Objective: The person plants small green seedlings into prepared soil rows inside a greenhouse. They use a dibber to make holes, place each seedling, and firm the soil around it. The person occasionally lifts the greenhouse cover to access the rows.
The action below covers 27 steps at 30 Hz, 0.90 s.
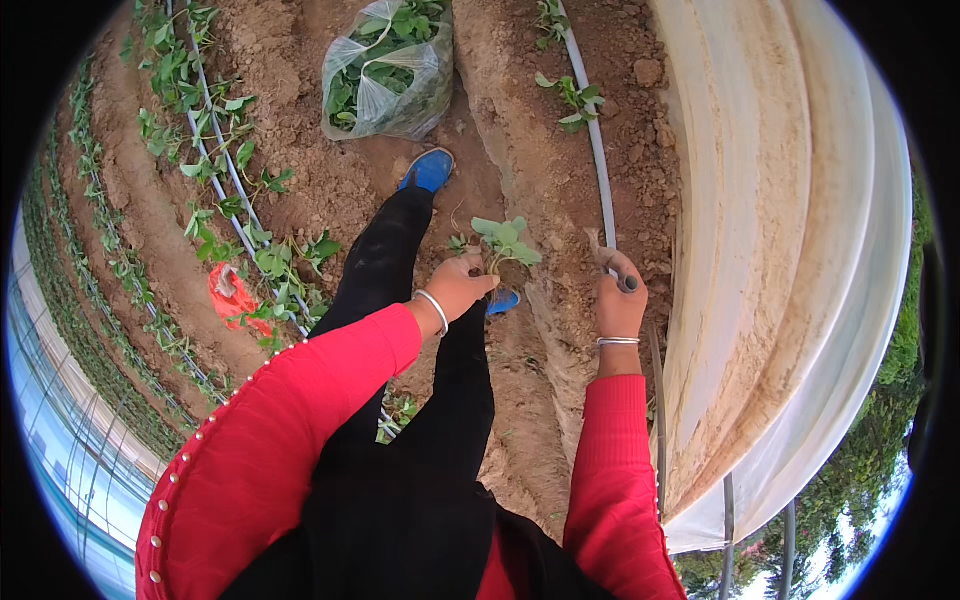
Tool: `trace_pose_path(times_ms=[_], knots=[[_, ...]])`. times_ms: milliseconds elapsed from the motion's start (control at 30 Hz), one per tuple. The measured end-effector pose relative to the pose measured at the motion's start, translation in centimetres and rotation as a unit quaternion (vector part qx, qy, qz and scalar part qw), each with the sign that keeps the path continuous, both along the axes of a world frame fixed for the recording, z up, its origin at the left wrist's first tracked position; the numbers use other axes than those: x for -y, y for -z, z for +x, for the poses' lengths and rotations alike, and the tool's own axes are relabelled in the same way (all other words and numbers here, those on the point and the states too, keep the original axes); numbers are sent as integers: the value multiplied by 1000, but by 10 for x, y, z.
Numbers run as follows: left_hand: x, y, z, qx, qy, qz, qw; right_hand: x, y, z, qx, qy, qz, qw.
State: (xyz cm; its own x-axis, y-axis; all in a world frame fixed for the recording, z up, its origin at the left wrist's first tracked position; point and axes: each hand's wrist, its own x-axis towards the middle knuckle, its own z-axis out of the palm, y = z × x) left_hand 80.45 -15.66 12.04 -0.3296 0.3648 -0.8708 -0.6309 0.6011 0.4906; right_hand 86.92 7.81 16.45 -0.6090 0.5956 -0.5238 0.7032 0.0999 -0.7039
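Note:
My left hand (459, 285) pinches a leafy strawberry seedling (504, 241) near the base of its stems. Its leaves spread up and to the right, above the soil beside the raised bed's edge. Further right, over the bed, my right hand (621, 304) is closed around a grey rod (628, 283), whose round end pokes out of the fist. A grey irrigation pipe (589, 120) runs down the bed to this hand. Whether the rod is a tool's handle or the pipe's own end, I cannot tell; the fingers hide the join.
A clear plastic bag (397, 82) full of green plants stands ahead in the furrow. Two seedlings (576, 103) (551, 26) grow beside the pipe. Plastic sheeting (742, 225) walls the right side. Leafy rows with pipes (225, 165) and a red plastic bag (234, 296) lie left.

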Motion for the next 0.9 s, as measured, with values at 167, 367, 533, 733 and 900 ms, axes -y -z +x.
trace_pose_path(times_ms=[167,367,533,733,900], knots=[[5,97,72,-64,-34,26,997,-18,54,-7,42,24,3,999],[-12,71,24,39,33,3,999,-26,92,-11,-1,43,-11,999],[-3,96,56,-32,-39,4,999,-31,105,-33,42,45,-11,998],[-2,94,53,170,-302,62,936,-42,121,-61,100,-23,37,994],[-4,117,48,224,-288,102,925,-70,145,-74,133,-61,32,989]])
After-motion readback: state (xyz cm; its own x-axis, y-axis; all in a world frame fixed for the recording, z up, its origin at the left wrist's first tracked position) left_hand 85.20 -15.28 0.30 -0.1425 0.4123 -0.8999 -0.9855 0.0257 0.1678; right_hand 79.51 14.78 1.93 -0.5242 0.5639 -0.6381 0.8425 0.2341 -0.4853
